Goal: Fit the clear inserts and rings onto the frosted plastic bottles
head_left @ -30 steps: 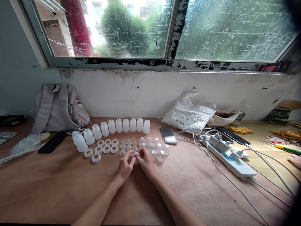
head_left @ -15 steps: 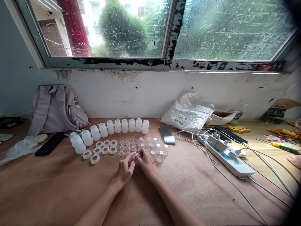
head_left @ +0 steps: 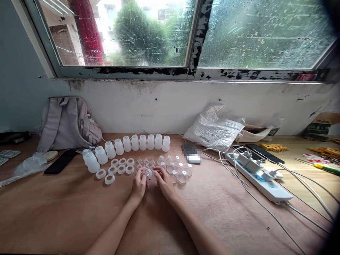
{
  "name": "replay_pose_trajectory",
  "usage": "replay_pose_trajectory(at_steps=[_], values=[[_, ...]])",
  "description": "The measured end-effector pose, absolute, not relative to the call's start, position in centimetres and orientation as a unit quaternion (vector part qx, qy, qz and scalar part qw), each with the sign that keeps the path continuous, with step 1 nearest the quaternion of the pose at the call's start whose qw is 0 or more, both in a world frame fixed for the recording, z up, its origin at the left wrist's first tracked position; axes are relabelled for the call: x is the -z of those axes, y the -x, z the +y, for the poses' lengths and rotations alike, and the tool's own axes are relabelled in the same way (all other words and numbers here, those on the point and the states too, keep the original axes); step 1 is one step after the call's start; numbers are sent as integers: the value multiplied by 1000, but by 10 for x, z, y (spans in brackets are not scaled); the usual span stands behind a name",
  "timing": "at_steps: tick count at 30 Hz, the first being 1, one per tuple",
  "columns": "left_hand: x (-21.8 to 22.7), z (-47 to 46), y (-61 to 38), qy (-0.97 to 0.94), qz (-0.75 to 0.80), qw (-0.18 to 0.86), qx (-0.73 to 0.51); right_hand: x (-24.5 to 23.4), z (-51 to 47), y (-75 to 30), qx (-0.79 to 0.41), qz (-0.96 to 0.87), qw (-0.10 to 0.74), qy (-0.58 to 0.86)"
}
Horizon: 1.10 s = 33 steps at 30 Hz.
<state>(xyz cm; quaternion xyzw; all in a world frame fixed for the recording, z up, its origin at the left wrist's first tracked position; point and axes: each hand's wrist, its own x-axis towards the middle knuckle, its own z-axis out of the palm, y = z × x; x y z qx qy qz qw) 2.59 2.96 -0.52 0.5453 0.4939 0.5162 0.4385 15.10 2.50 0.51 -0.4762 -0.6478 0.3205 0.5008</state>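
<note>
My left hand (head_left: 139,186) pinches a small clear round plastic cap (head_left: 147,173) between thumb and fingers. Close by on the right, my right hand (head_left: 164,181) has its fingers bent and parted, the tips near the cap's right edge; I see nothing gripped in them. Just beyond my hands stand small clear silicone nipples (head_left: 146,162) in rows, partly hidden by my left fingers. Several clear domed caps (head_left: 182,177) are grouped behind and beside my right hand. Left of the nipples lie white screw rings (head_left: 109,179). Frosted bottles (head_left: 110,150) form a curved row behind them.
A grey backpack (head_left: 67,122), a black phone (head_left: 60,162) and a plastic bag (head_left: 33,164) are at the left. Toward the right are a silver mailer bag (head_left: 216,127) and a white power strip (head_left: 265,186) with trailing cables. Yellow parts (head_left: 273,147) lie farther right.
The cap has shifted slightly left with my left hand and turned. My right fingers have come off it and spread apart. The other person's hand at the right edge has left view.
</note>
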Motion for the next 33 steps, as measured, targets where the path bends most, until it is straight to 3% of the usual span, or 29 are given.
replay_pose_trajectory(at_steps=[4,7,15,22,25,27,30,33], values=[[2,27,-26,-484,444,564,-500,-5,25,-152,-280,-689,474,471],[0,24,-26,-476,417,591,-500,-6,23,-150,-260,-707,464,466],[-6,28,-23,-523,471,488,-516,-6,18,-143,-308,-718,455,427],[-23,13,-16,-590,502,440,-455,-12,10,-142,-348,-703,465,411],[-41,11,-2,-689,523,336,-374,-12,11,-144,-370,-677,479,419],[-59,17,17,-724,584,199,-308,-10,14,-146,-366,-653,495,441],[-87,40,56,-666,709,29,-229,-6,18,-147,-353,-628,508,472],[-102,69,93,-612,781,-41,-115,-4,20,-146,-346,-625,504,485]])
